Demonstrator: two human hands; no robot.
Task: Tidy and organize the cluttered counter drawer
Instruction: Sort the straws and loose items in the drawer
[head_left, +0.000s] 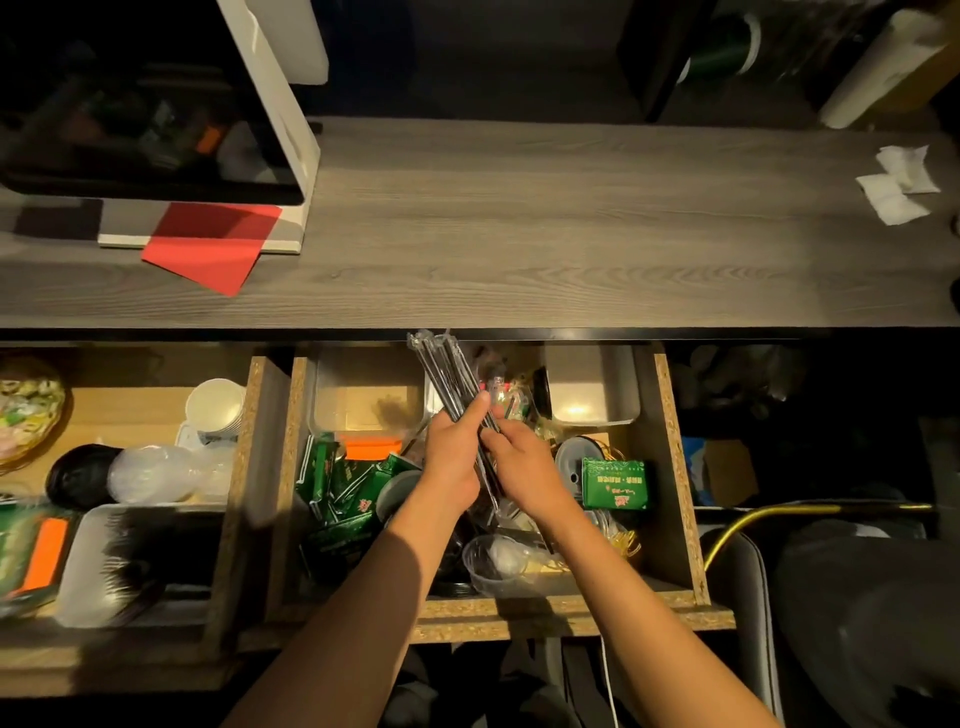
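Note:
The open middle drawer (675, 467) is full of clutter. Above it, both hands hold one bundle of long plastic-wrapped sticks (447, 369), probably chopsticks or straws. My left hand (454, 457) grips the bundle's middle, thumb up along it. My right hand (519, 467) pinches its lower end. The bundle's top reaches the counter edge. Green sachets (337, 493) lie at the drawer's left and one green sachet (614, 483) lies at the right. Two clear plastic boxes (363, 389) (589, 384) sit at the back. A clear plastic cup (493, 564) lies at the front.
A second open drawer (244, 467) on the left holds paper cups (215, 408), lids, a white bin (135, 561) and a basket. The grey wooden counter (519, 223) carries a red paper (213, 244), a white stand and crumpled tissues (898, 182). A chair stands at the right.

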